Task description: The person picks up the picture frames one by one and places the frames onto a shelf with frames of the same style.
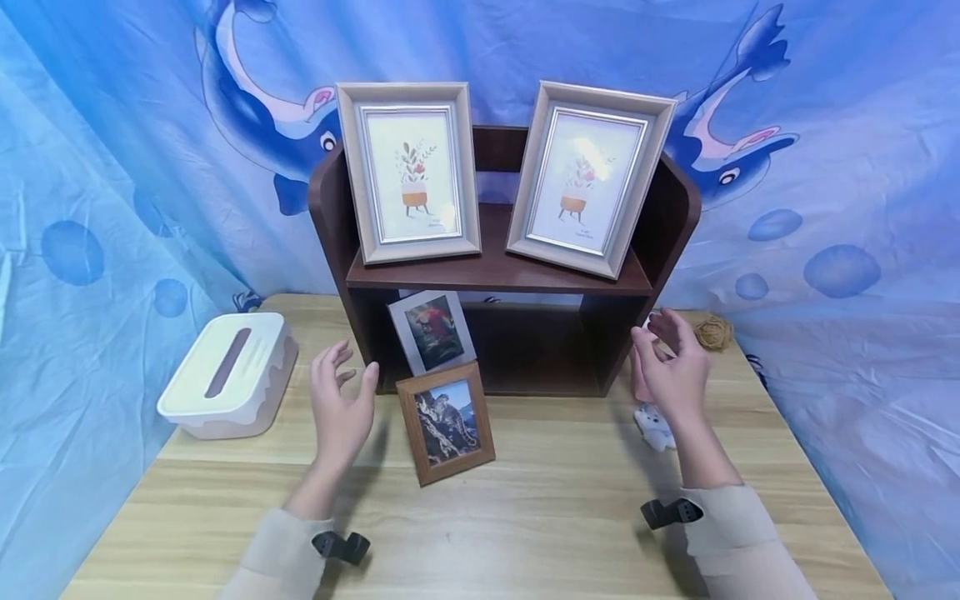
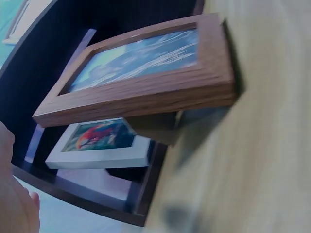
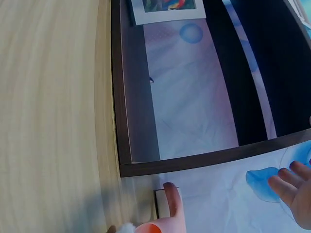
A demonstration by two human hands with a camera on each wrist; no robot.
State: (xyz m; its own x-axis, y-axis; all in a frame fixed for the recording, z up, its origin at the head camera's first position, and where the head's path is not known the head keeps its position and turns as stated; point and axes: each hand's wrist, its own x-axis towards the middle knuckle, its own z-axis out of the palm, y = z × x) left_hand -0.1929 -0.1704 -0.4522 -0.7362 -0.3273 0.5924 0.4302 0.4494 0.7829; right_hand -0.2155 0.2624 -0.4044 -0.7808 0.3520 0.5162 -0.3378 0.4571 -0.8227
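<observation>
I can't read the tiny lettering on the left print [image 1: 412, 179], and glare washes out some flowers on the right print [image 1: 581, 179]. The wooden frame [image 1: 447, 423] hides the white frame's [image 1: 433, 329] near edge from me. The right hand [image 1: 678, 371] covers much of a pink object [image 1: 641, 383] I can't identify. My left wrist view crops the left hand [image 2: 17, 189] and blurs the worktop [image 2: 272, 145].

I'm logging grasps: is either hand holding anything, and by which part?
Nothing is held: the left hand is empty near the brown picture frame, and the right hand is empty near the shelf.
</observation>
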